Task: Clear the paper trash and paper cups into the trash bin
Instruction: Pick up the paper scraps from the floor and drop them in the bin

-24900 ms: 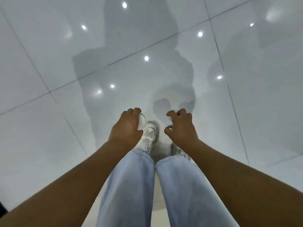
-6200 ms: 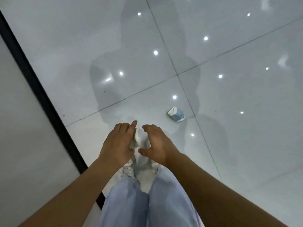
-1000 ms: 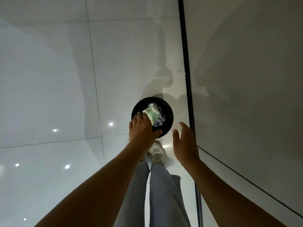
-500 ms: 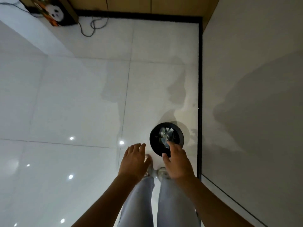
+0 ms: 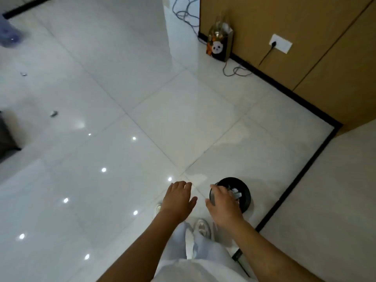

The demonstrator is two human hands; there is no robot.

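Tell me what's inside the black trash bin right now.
Crumpled white paper scraps show inside the black trash bin. The right hand covers its near side, so anything there or deeper down cannot be seen.

A: Any words, brands or numbers legible?

B: None. Gift bag (image 5: pixel 219 44), far right by the wood wall, carries a panda face picture (image 5: pixel 216 48) on black, orange above it. No lettering made out on it.

A: Wall socket (image 5: pixel 280 43)?

B: Plain white, unmarked.
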